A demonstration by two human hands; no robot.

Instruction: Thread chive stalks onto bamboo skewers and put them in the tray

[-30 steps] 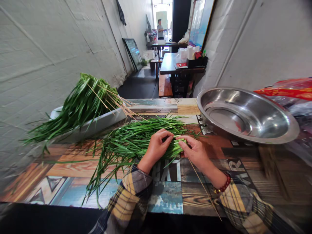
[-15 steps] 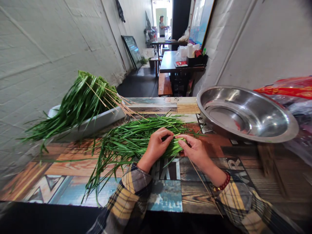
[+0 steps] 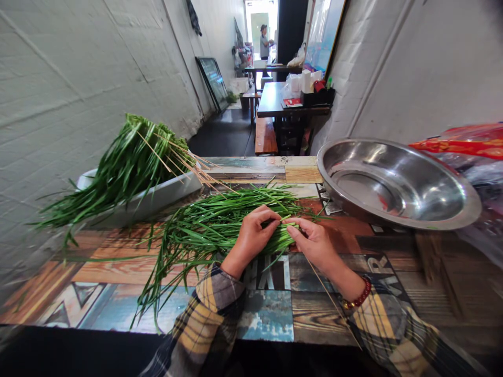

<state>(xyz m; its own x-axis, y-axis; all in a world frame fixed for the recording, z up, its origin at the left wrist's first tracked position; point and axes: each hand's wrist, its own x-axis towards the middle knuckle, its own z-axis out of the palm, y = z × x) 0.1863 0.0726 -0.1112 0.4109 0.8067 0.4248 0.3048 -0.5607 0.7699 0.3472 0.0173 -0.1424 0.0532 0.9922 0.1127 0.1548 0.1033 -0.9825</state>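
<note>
A loose pile of garlic chives point(image 3: 212, 220) lies on the patterned table, stem ends toward the right. At those pale ends my left hand point(image 3: 255, 235) is closed, thumb and forefinger pinching chive stems. Close beside it, fingertips almost meeting, my right hand point(image 3: 316, 243) is closed in a pinch. A thin bamboo skewer point(image 3: 329, 297) runs from under my right hand down past the wrist to the table's near edge. The skewer's upper end is hidden by the fingers, so I cannot tell whether it passes through a stem.
At left, a white tray point(image 3: 157, 195) carries heaped chives point(image 3: 129, 152) with several skewers point(image 3: 196, 167) sticking out. A wide steel basin point(image 3: 428, 183) stands at right, beside red and clear plastic packaging point(image 3: 467, 141). Another table point(image 3: 271, 99), a bench and a standing person point(image 3: 264, 43) are farther back.
My hands stay almost in place at the stem ends. The skewer's free end has shifted very slightly right. In the background the person has moved a little to the right.
</note>
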